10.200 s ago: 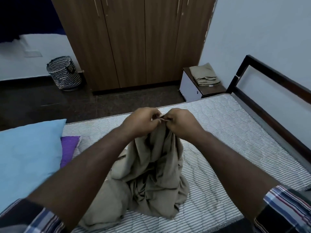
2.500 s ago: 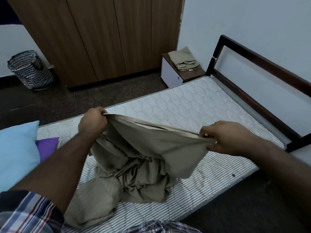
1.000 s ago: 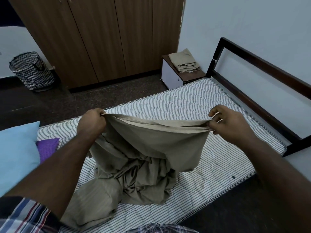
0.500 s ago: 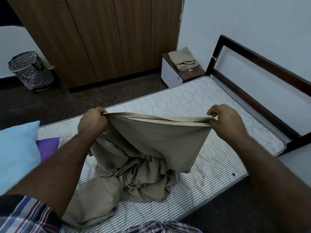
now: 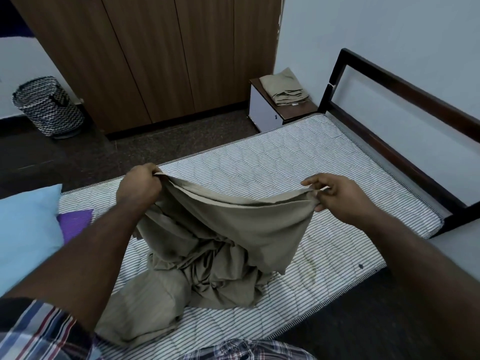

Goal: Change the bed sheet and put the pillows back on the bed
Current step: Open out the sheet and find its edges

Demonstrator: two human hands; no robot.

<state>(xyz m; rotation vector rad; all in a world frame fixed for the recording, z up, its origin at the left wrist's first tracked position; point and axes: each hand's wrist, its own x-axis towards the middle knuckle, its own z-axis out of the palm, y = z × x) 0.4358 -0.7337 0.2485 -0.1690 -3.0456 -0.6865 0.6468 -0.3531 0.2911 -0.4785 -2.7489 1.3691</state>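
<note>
both hands' grip pinches the beige sheet edge, stretched between.

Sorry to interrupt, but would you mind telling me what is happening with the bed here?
A person is spreading a beige sheet over the bare striped mattress. The left hand grips one end of its edge and the right hand pinches the other, holding it taut; the rest lies bunched below. A blue pillow lies at the left.
</note>
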